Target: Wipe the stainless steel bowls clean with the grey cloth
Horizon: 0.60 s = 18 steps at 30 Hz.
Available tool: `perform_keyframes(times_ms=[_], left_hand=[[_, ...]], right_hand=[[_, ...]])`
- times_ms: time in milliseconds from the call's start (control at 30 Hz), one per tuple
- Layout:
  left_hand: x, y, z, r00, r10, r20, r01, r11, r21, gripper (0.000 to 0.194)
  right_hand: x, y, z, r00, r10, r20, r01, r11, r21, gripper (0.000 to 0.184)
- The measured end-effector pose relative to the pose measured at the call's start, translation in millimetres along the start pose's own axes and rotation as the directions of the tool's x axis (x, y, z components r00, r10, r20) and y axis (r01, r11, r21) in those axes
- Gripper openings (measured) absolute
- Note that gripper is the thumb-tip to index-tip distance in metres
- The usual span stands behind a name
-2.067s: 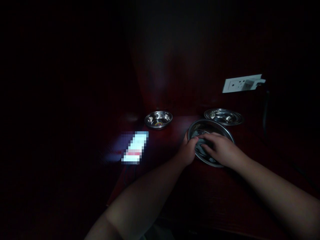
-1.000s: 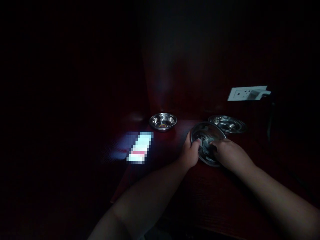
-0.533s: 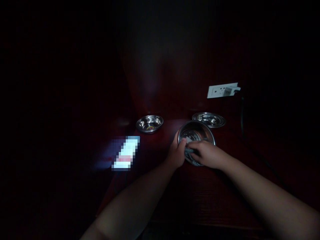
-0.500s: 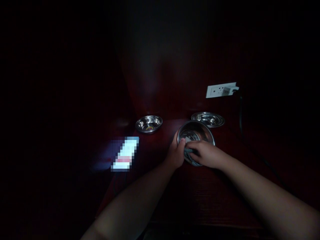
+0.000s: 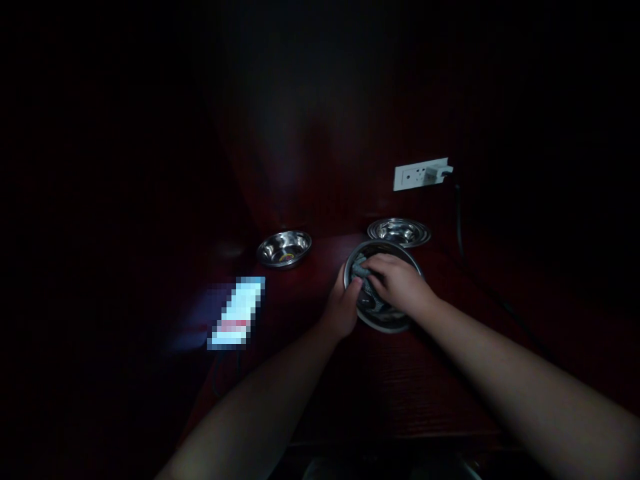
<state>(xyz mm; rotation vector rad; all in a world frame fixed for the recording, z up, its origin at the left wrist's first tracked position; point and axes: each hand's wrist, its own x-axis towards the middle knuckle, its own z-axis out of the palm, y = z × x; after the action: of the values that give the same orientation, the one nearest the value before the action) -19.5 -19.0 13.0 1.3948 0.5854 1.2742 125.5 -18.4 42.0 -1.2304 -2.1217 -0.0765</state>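
Note:
A shiny steel bowl [image 5: 389,328] is tilted toward me above the dark red tabletop. My left hand [image 5: 343,310] grips its left side, thumb over the rim and the other fingers mostly hidden behind the wall. Inside the bowl, my right hand [image 5: 397,279] is closed on a grey-green patterned cloth [image 5: 361,268], pressing it near the upper left of the inner wall. Part of the cloth hangs lower in the bowl, and the fingertips are partly lost in shadow.
To the left stands a small steel bowl [image 5: 284,249] with a coloured sticker. Stacked steel dishes [image 5: 399,231] sit at the back right. A lit, pixelated phone-like screen [image 5: 237,313] lies left. A wall socket [image 5: 420,174] holds a plug with a dark cable [image 5: 459,227].
My right hand has moved the cloth from the lower part of the bowl up toward its upper left inner wall. The whole view has shifted slightly, with the left hand still on the rim.

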Motion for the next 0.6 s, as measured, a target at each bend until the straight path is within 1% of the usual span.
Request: perform_keyframes(times_ms=[67, 133, 267, 400, 500, 600], left_hand=[[-0.1, 1.2, 0.5, 1.000, -0.011, -0.022, 0.011, 1.000, -0.010, 0.042], [0.0, 3.3, 0.9, 0.998, -0.017, -0.056, 0.016, 1.000, -0.014, 0.042], [1.5, 7.4, 1.0, 0.994, -0.006, -0.108, 0.009, 1.000, 0.027, 0.041], [3.8, 8.8, 0.5, 0.991, 0.016, -0.129, -0.008, 0.998, 0.063, 0.039], [4.7, 7.6, 0.1, 0.992, 0.008, -0.128, 0.002, 0.997, 0.071, 0.040], [5.4, 5.6, -0.6, 0.989, 0.013, -0.147, 0.000, 0.996, 0.084, 0.041]], right_hand=[[1.5, 2.8, -2.3, 0.998, 0.070, -0.007, -0.070, 0.994, -0.088, 0.024], [2.4, 4.7, -4.1, 0.992, 0.129, 0.011, -0.126, 0.978, -0.168, 0.025], [2.9, 6.1, -4.5, 0.975, 0.201, 0.097, -0.168, 0.947, -0.272, 0.027], [2.0, 7.7, -2.9, 0.944, 0.257, 0.209, -0.191, 0.938, -0.289, 0.028], [0.8, 9.2, -2.9, 0.929, 0.275, 0.247, -0.209, 0.942, -0.263, 0.030], [-0.6, 8.9, -4.6, 0.925, 0.257, 0.281, -0.196, 0.954, -0.225, 0.031]])
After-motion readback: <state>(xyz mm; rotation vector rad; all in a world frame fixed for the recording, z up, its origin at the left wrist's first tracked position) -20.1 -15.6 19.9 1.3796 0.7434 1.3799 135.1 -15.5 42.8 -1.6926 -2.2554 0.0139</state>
